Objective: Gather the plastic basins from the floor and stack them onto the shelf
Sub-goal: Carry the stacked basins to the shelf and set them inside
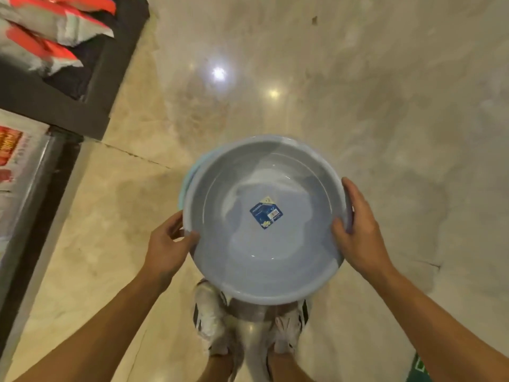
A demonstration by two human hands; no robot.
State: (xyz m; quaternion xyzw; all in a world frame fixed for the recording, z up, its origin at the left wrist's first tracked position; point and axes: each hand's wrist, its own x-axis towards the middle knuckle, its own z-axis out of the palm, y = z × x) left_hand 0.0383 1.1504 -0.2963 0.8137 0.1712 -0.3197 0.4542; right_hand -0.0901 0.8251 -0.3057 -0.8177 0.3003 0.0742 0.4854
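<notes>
A round grey-blue plastic basin [237, 260] with a blue square label on its bottom is held above the floor at the centre of the head view. A light blue basin rim [184, 186] peeks out beneath its left edge, so basins are nested. My left hand [168, 244] grips the near-left rim, thumb inside. My right hand [358, 230] grips the right rim, and a purple rim edge shows under its fingers. The basins hide most of my white shoes [209, 318] below.
A dark shelf [91, 106] runs along the left edge, holding grey and red bagged goods [49, 28]. A lower shelf level with printed packs [11, 150] is at far left. Glossy beige floor [358, 92] spreads ahead and right. A green object [420, 368] lies bottom right.
</notes>
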